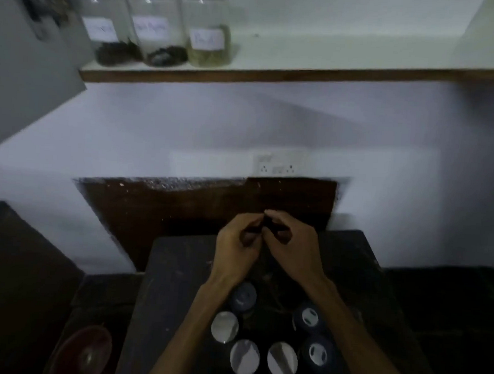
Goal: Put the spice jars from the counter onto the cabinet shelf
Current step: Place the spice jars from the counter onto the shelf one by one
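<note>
My left hand (pixel 238 244) and my right hand (pixel 292 247) meet above the dark counter (pixel 176 283). Their fingertips pinch a small dark object (pixel 267 224) between them; the dim light hides what it is. Below my wrists several spice jars stand on the counter, seen from above: silver-lidded jars (pixel 224 326) (pixel 244 357) (pixel 282 360) and dark-lidded jars (pixel 243 296) (pixel 308 317) (pixel 318 354). Up at the left, three labelled glass jars (pixel 159 37) stand in a row on the white cabinet shelf (pixel 305 72).
An open grey cabinet door (pixel 31 58) hangs at the upper left. The shelf has bare room to the right of its jars. A wall socket (pixel 276 168) sits above a brown backsplash (pixel 204 207). A red bowl (pixel 85 353) lies at the lower left.
</note>
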